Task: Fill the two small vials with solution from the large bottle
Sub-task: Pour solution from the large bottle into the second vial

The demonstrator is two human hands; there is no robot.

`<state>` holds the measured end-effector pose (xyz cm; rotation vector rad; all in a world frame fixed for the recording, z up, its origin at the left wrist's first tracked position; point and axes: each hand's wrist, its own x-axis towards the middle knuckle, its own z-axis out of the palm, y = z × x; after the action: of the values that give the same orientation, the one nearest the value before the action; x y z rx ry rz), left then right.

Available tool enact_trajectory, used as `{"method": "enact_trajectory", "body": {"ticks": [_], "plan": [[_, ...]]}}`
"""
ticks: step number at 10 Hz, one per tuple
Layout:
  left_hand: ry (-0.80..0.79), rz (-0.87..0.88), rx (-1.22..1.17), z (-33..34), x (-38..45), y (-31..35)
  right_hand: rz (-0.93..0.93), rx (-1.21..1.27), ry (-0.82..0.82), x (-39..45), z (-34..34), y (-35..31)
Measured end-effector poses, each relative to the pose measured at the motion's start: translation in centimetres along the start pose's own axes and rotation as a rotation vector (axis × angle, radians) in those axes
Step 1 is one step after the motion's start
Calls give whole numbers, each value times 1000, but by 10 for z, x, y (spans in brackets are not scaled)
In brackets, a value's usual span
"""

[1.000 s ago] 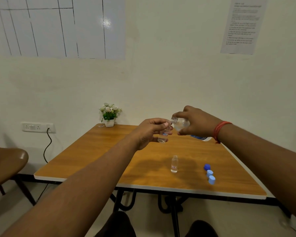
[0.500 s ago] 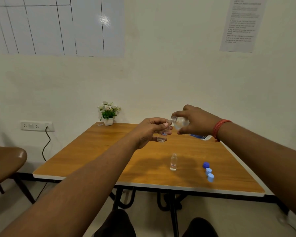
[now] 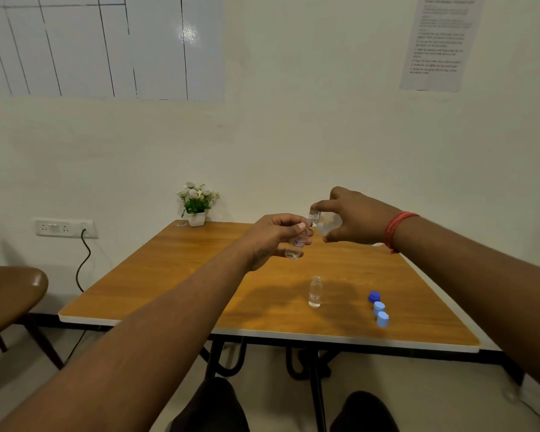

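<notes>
Head view: left hand (image 3: 270, 238) pinches small vial (image 3: 296, 246); right hand (image 3: 354, 218) apparently grips tilted large bottle (image 3: 325, 222).

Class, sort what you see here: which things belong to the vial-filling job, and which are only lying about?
Belongs to the job:
large bottle, tilted in the right hand
small vial held in the left hand
second vial standing on the table
three blue caps

Just lying about:
flower pot
chair
wall socket
paper notice
</notes>
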<state>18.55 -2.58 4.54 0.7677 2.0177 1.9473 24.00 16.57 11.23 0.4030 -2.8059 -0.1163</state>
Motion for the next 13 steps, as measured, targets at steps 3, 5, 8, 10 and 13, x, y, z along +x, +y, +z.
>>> {"method": "enact_trajectory", "body": {"ticks": [3, 5, 8, 10, 13], "plan": [[-3, 2, -12, 2, -1, 0, 11, -41, -13, 0, -4, -3], [0, -6, -33, 4, -1, 3, 6, -60, -13, -1, -7, -2], [5, -14, -11, 5, 1, 5, -4, -81, -20, 1, -9, 0], [8, -19, -10, 6, 1, 4, -4, -88, -29, 1, -9, 1], [13, -14, -1, 6, 1, 6, -9, -104, -31, 1, -12, -1]]}}
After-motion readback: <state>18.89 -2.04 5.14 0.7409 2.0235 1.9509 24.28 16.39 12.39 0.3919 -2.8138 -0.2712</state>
